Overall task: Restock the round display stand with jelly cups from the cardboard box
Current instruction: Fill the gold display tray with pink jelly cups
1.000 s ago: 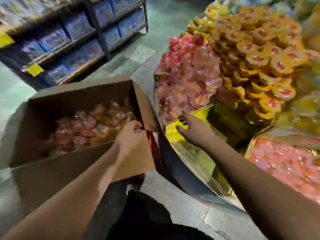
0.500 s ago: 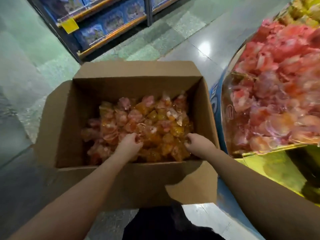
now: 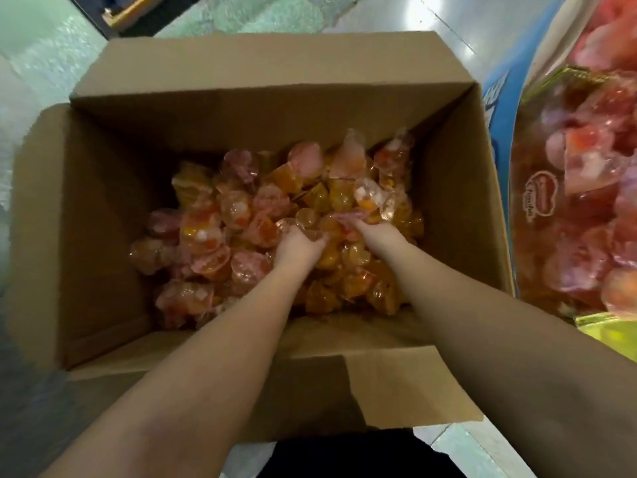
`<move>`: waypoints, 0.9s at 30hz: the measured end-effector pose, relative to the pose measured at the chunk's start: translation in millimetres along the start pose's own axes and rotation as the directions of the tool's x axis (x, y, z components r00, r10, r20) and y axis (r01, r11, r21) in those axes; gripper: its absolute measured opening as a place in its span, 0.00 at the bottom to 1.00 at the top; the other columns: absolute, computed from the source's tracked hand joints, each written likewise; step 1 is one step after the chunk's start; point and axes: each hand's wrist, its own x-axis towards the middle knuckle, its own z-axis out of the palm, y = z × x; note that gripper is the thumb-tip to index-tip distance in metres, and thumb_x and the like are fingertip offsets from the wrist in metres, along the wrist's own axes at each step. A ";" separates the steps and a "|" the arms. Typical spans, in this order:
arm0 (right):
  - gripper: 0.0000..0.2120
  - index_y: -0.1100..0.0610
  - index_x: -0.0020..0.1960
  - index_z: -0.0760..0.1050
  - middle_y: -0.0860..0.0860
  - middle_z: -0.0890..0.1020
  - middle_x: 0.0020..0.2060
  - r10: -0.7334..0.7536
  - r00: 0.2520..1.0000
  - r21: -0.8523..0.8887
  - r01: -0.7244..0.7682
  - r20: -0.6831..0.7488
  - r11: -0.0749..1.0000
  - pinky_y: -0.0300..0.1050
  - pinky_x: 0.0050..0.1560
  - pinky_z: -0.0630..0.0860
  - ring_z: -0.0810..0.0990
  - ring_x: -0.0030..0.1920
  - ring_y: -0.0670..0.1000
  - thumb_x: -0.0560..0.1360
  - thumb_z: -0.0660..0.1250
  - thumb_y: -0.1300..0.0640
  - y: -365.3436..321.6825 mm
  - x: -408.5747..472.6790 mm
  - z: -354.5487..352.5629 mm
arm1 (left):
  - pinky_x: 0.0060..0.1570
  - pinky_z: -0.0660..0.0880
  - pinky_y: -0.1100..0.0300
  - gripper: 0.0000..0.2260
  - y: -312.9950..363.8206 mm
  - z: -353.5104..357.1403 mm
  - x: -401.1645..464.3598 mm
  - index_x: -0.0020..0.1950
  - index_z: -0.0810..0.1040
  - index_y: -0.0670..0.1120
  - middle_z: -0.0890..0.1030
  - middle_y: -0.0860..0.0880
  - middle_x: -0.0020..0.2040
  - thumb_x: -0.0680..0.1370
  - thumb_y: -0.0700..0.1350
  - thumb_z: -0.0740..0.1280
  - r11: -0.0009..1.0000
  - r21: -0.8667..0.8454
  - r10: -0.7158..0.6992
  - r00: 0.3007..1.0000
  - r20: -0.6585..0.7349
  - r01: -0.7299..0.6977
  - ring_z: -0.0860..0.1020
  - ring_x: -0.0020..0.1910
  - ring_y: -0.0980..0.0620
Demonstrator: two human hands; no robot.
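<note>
Both of our hands are down in the cardboard box [image 3: 103,208], fingers curled into the heap of jelly cups [image 3: 262,215]. Our left hand [image 3: 298,248] grasps a clear cup near the middle of the pile, its fingertips partly hidden under the plastic. Our right hand [image 3: 377,232] sits just beside it, curled around cups with pink lids, though we cannot tell exactly how many it holds. The two hands are close together but not touching.

Our cups fill the bottom of the box in a loose jumble of orange, pink and red, piled deeper toward the right wall. All the box flaps stand open, and the near flap folds out toward us under our forearms.

To the right of the box stands the round display stand [image 3: 496,108], with a blue band along its rim and a clear wall. Behind that wall we see more pink and red cups heaped up. A pale tiled floor [image 3: 41,56] lies around the box.
</note>
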 end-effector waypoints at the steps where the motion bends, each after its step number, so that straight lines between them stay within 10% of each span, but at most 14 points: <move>1: 0.29 0.60 0.70 0.71 0.56 0.76 0.67 0.015 1.000 0.016 -0.015 0.004 1.000 0.46 0.59 0.69 0.73 0.67 0.58 0.79 0.63 0.39 -2.3 6.6 3.5 | 0.63 0.71 0.53 0.32 0.1 3.1 6.5 0.74 0.65 0.44 0.74 0.44 0.69 0.77 0.59 0.69 1.000 -0.021 -0.010 1.000 -0.004 0.010 0.74 0.66 0.42; 6: 0.36 0.60 0.74 0.66 0.55 0.74 0.70 0.006 1.000 0.012 -0.006 -0.013 1.000 0.48 0.70 0.67 0.71 0.70 0.58 0.75 0.69 0.39 -16.3 34.7 15.1 | 0.58 0.70 0.58 0.33 3.6 13.8 30.2 0.75 0.66 0.44 0.74 0.45 0.69 0.76 0.57 0.71 0.998 -0.061 -0.026 1.000 -0.002 0.026 0.75 0.65 0.43; 18: 0.29 0.55 0.65 0.75 0.51 0.78 0.58 -0.121 0.987 -0.080 0.113 -0.106 0.990 0.44 0.58 0.70 0.76 0.64 0.55 0.72 0.71 0.37 4.7 41.2 19.6 | 0.55 0.76 0.56 0.27 -5.9 13.0 18.9 0.67 0.73 0.43 0.80 0.49 0.56 0.74 0.55 0.75 0.991 -0.121 0.049 0.996 -0.077 -0.058 0.79 0.59 0.46; 27: 0.32 0.50 0.69 0.69 0.41 0.76 0.55 -0.399 0.905 0.026 0.406 -0.147 0.913 0.39 0.56 0.72 0.75 0.55 0.43 0.70 0.76 0.41 44.7 -67.9 -32.5 | 0.61 0.71 0.57 0.35 -0.3 -22.6 -98.1 0.78 0.58 0.51 0.62 0.49 0.75 0.76 0.52 0.72 0.937 -0.104 0.328 0.942 -0.079 -0.335 0.67 0.70 0.49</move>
